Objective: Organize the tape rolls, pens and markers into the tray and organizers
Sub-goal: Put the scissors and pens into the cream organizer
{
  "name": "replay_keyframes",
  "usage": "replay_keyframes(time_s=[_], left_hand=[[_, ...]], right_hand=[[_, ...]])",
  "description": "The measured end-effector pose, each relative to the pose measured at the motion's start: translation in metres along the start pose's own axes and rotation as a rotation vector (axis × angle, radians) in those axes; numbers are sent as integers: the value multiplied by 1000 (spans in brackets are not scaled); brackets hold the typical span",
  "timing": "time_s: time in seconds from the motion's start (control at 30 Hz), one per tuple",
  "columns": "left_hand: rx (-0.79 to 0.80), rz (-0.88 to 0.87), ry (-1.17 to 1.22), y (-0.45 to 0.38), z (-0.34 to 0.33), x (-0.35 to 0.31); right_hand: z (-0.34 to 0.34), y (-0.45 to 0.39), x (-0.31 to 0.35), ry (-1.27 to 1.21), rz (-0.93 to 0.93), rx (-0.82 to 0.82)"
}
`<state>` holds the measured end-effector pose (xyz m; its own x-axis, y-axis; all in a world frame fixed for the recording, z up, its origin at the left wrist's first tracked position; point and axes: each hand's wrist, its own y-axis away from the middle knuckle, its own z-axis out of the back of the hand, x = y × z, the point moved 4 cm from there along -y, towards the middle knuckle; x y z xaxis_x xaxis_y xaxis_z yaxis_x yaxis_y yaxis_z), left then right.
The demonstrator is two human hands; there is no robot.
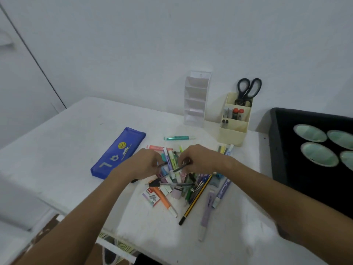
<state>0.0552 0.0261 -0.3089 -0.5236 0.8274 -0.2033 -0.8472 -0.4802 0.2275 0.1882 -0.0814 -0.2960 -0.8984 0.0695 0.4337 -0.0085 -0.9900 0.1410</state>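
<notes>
White wall fills the upper frame, and below it a white table (57, 150) carries everything. At left-centre lies a blue pencil case (118, 153), flat and apart from the work. Just right of it the left hand (142, 164) bends over the pile of pens and markers (177, 184), its fingers curled round a dark pen — likely pulling one out of the tangle. Beside it, almost touching, the right hand (200, 159) pinches another dark pen by its end, so both hands seem to be sorting the heap one piece at a time. A teal marker (178, 138) sits alone above the pile. Behind, against the wall, stand a white tiered organizer (196, 98) with nothing visible in it, and a cream organizer (234, 124) already holding scissors (248, 90) and small items — within reach for dropping pens in. At far right a black tray (282, 150) holds pale green tape rolls (318, 153), apparently placed already.
</notes>
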Motion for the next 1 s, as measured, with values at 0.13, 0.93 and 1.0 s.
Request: replay_keyframes(time_s=[0.13, 0.93, 1.0], left_hand=[[-180, -39, 193, -5, 33, -16], [-499, -334, 248, -130, 93, -195], [-481, -324, 219, -132, 85, -192]], right_hand=[[42, 24, -16, -234, -84, -159], [124, 97, -122, -182, -440, -850], [118, 89, -124, -148, -438, -804]])
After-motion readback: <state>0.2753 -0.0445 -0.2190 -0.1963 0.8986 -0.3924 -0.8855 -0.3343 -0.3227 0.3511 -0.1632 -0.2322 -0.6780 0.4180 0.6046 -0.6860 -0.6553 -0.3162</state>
